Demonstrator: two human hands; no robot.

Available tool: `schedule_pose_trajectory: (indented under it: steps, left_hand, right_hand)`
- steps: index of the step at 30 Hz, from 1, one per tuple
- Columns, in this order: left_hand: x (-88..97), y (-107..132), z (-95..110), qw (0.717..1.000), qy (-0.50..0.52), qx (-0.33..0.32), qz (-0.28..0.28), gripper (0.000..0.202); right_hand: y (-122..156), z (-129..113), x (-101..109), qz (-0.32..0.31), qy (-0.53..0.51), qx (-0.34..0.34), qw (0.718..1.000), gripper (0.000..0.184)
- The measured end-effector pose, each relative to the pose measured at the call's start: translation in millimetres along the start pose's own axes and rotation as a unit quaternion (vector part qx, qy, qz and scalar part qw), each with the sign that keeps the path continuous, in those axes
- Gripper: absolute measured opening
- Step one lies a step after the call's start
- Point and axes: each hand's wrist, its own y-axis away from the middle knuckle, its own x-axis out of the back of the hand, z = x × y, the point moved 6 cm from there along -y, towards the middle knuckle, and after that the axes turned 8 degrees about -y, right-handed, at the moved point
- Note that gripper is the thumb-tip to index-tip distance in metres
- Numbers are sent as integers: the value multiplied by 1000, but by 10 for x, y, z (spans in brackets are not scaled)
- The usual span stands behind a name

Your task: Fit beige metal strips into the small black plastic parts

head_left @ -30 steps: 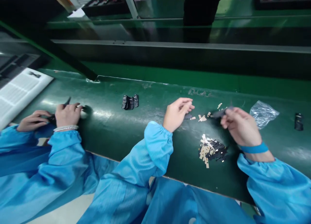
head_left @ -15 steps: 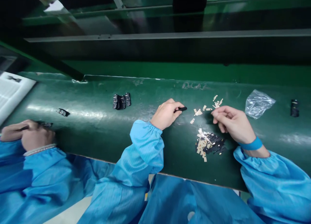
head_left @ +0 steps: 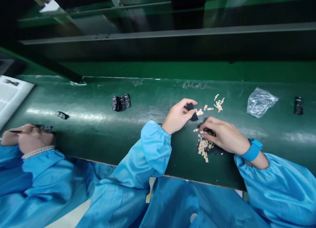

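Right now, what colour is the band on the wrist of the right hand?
The wristband is solid bright blue; it shows best in the head view.

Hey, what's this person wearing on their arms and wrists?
Shiny blue smock sleeves with gathered elastic cuffs cover both arms. A blue wristband circles the right wrist. The left grip and right grip are bare, without gloves.
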Motion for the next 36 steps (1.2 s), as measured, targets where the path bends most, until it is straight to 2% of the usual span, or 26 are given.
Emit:
schedule_pose_trajectory:
  steps: [4, 9, 11, 14, 18, 19, 24, 28, 32, 34, 36]
  left_hand:
    - [-6, 6, -12, 1000, -9, 6, 8, 25]
    - [-13, 5, -53, 999, 23, 21, 22, 24]
    - [-14, 3, -60, 999, 30, 21, 24, 24]
    - [-14, 1, -50, 999, 28, 17, 23, 24]
    - [-20, 7, -16, 999, 18, 15, 24, 22]
    - [-28, 9, -8, 1000, 18, 14, 21, 21]
    - [-77, 19, 15, 999, 40, 11, -5, 20]
    - [-113, 48, 40, 999, 28, 17, -36, 23]
    - [-220, 119, 96, 995, 14, 12, -102, 38]
    - [-277, 156, 128, 992, 12, 1, -126, 39]
    - [-304, 175, 162, 992, -29, -23, -121, 30]
  right_hand:
    - [-27, 10, 44, -1, -34, -11, 999, 2]
    - [-27, 103, 125, -21, -111, -7, 994, 9]
    - [2, 120, 121, -36, -98, -9, 994, 9]
    - [38, 119, 101, -46, -62, -27, 997, 19]
    - [25, 87, 108, -59, -83, -24, 995, 5]
    - [14, 88, 121, -61, -96, -21, 993, 6]
    - [6, 220, 130, -80, -189, -94, 974, 20]
    - [15, 268, 117, -53, -267, -129, 953, 28]
    - [-4, 269, 79, -36, -329, -156, 931, 31]
    - [-20, 282, 79, 2, -357, -169, 919, 35]
    - [-33, 288, 90, 59, -379, -163, 909, 42]
